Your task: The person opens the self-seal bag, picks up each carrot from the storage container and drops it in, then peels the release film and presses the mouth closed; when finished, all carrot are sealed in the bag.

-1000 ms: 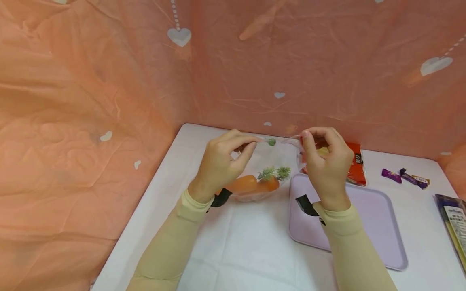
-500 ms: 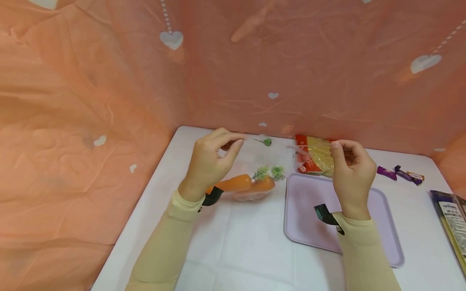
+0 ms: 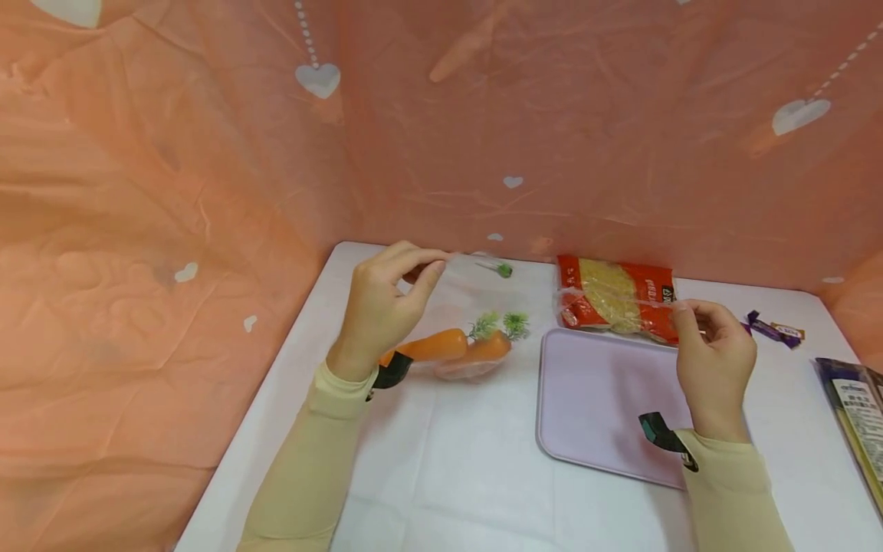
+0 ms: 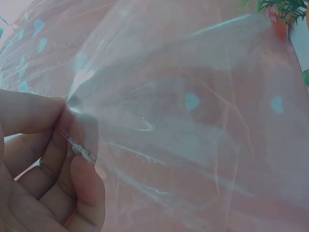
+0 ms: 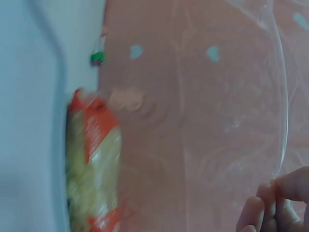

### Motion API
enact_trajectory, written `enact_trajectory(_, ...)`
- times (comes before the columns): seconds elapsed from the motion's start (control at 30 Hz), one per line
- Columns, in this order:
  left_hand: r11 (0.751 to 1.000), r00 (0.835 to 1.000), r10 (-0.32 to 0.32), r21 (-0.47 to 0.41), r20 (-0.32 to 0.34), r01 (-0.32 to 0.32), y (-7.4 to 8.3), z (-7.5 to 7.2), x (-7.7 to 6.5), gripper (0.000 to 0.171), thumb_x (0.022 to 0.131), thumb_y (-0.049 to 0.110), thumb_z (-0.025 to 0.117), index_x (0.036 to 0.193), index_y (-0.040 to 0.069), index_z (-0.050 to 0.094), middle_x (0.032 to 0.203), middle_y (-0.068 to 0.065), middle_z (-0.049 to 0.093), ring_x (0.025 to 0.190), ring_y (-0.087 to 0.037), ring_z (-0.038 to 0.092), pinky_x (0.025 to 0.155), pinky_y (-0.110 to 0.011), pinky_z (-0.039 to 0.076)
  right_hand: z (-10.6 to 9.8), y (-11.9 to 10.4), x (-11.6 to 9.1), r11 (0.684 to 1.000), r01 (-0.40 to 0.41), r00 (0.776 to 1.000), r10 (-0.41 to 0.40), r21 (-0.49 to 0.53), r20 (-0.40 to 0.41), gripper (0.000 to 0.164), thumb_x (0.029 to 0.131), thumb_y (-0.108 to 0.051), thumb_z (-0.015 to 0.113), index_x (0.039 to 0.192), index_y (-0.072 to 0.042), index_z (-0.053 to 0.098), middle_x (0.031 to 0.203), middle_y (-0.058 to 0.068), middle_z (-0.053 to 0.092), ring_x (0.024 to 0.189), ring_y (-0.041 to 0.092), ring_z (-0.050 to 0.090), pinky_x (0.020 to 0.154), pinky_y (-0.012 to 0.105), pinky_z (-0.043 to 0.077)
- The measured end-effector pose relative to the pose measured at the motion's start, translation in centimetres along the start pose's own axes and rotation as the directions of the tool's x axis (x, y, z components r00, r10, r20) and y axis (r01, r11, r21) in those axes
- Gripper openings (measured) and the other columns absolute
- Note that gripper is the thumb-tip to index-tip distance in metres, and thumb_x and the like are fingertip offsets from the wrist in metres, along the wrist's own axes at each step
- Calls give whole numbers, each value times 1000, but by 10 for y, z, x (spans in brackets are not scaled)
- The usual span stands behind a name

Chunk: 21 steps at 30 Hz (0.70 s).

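Note:
My left hand (image 3: 381, 310) pinches the upper edge of a clear plastic bag (image 4: 159, 116) between thumb and index finger. Low in the bag, two orange carrots (image 3: 438, 346) with feathery green tops show through the film. Out to the right, above the lilac tray, my right hand (image 3: 717, 359) pinches the end of a thin clear plastic strip (image 5: 283, 106). In the head view the strip runs leftward from those fingertips across the front of a red and yellow food packet (image 3: 610, 299). Where the strip's far end joins is hard to see.
The lilac tray (image 3: 600, 406) lies right of centre on the white table. A small green round-headed item (image 3: 505, 270) is near the back edge. Small wrapped sweets (image 3: 776, 330) and a dark printed packet (image 3: 858, 414) lie at the right. Orange sheeting (image 3: 441, 153) hangs behind.
My right hand has moved right and somewhat toward me, drawing the clear strip out longer and uncovering the red packet. My left hand has shifted slightly left, still pinching the bag.

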<state>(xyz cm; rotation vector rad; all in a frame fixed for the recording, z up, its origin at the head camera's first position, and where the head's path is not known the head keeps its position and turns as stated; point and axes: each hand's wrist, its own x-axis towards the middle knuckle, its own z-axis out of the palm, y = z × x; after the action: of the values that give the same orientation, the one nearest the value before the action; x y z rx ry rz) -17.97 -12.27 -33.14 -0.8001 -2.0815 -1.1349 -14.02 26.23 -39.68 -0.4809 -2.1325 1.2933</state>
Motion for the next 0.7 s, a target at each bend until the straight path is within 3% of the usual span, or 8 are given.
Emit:
enact_trajectory(0.23,1000,1000,-10,3,-4,10,-1,-1,0,14,96,16,70,104,10,79,87,3,71,76,-7,61,73,-23,54,-25,24,-4,972,-159,985,167,-175,35,34,100,-40,60,117,-13,72,81,-27,60,78,-4,56,63,12,44)
enact_trajectory(0.47,1000,1000,-20,-7,-12,20,0,-3,0,14,97,17,69,101,9,79,87,1,71,76,-10,62,73,-25,55,-45,49,-7,923,-216,969,243,-318,46,36,100,-37,56,120,-12,72,70,-30,55,72,-5,53,61,16,41)
enact_trajectory(0.57,1000,999,-23,-16,-29,23,1,-4,1,13,97,16,69,101,11,80,86,1,71,75,-10,61,73,-25,54,-49,58,-11,896,-189,964,248,-401,100,40,99,-40,57,118,-9,72,69,-23,59,69,-4,50,64,20,39)
enact_trajectory(0.7,999,999,-22,-36,-24,22,1,-4,2,13,96,17,69,102,12,80,86,1,71,74,-9,61,72,-24,53,-50,65,-16,861,-92,954,220,-501,204,39,99,-38,59,116,-6,73,84,7,76,71,1,54,68,27,39)
